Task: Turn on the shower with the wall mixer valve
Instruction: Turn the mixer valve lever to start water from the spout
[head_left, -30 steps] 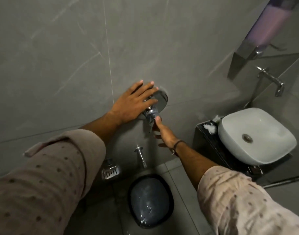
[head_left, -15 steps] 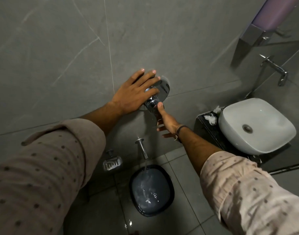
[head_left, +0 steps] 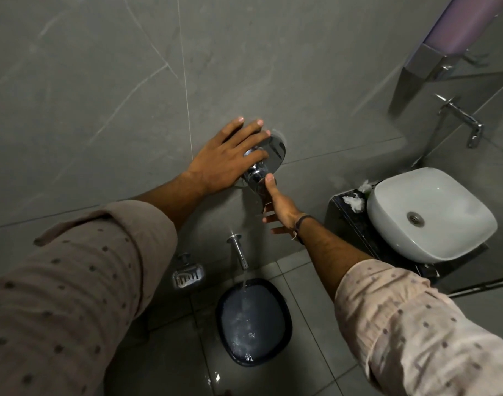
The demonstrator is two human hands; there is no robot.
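Head view first takes in the grey tiled wall (head_left: 102,81), and the wall mixer valve (head_left: 266,160) sits on it just right of the vertical grout line, above the spout (head_left: 239,251). Water runs from that spout into the dark basin (head_left: 253,321) on the floor, so I judge flow is on but not yet sent to the shower. My left hand (head_left: 224,161) lies flat against the wall, fingers spread wide over the chrome plate, gripping nothing. My right hand (head_left: 279,207) reaches up from below, fingers loosely open, thumb tip touching the lever's underside. To do this well I would brace with the left, press the lever steadily with the thumb, and find the diverter, which I cannot make out here.
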